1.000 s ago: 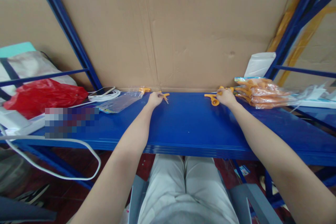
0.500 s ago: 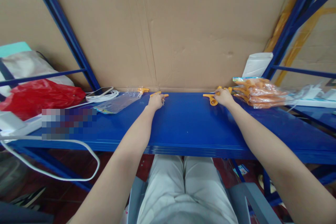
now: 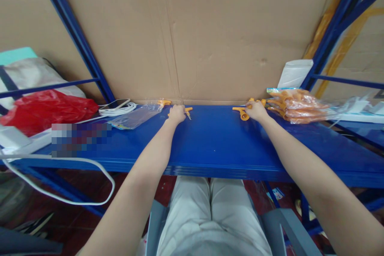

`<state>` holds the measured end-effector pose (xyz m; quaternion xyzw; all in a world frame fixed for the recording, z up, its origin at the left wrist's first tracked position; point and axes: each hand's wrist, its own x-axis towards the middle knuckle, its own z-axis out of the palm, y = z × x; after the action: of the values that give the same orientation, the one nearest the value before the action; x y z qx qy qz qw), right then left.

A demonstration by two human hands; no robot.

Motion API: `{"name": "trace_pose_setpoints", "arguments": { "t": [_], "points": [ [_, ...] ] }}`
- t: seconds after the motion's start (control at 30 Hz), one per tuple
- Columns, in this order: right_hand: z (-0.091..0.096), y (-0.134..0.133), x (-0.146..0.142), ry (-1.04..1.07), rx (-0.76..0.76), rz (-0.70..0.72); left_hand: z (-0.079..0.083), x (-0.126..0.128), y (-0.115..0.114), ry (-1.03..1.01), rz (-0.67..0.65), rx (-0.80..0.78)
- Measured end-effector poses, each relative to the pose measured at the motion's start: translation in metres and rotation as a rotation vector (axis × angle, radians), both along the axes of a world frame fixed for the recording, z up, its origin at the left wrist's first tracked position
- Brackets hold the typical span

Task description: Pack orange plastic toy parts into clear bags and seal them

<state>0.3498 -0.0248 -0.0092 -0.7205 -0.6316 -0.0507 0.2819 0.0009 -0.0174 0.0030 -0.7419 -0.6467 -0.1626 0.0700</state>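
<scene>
At the back of the blue shelf, my left hand point(image 3: 178, 113) is closed around an orange-handled corkscrew point(image 3: 189, 113). The corkscrew's metal spiral sticks out on the hand's right side, and the rest is covered by the fingers. Further right, my right hand point(image 3: 256, 109) has its fingers bent over orange plastic pieces near the cardboard; its grip is partly hidden. Just left of those fingers lies an orange plastic part with a round ring point(image 3: 241, 113). Another orange piece point(image 3: 164, 103) rests by a clear plastic bag point(image 3: 136, 117), left of my left hand.
A clear pack of orange parts point(image 3: 300, 106) lies right of my right hand, with a white box point(image 3: 295, 73) behind it. Coiled white cable point(image 3: 120, 109) and a red plastic bag point(image 3: 51, 112) are at left. A cardboard sheet point(image 3: 225, 40) walls the back between blue posts.
My left hand has turned and shifted slightly left; the corkscrew's spiral now shows more clearly beside it. My right hand stays in nearly the same place.
</scene>
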Motion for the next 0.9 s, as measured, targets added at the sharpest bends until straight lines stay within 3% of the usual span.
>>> {"name": "trace_pose_setpoints", "arguments": {
  "t": [0.23,0.53,0.77,0.9],
  "points": [
    [-0.002,0.003,0.002,0.002,0.004,0.004,0.004,0.004,-0.001,-0.031,-0.29,-0.181],
    [-0.008,0.01,0.008,-0.005,0.044,0.034,-0.009,0.005,0.009,0.049,-0.219,-0.099],
    [-0.009,0.011,0.008,0.008,0.038,0.031,-0.016,0.009,0.016,0.05,-0.335,-0.041],
    [-0.01,0.012,0.009,0.01,0.057,0.046,-0.021,0.009,0.024,0.063,-0.3,-0.107]
  ]
}}
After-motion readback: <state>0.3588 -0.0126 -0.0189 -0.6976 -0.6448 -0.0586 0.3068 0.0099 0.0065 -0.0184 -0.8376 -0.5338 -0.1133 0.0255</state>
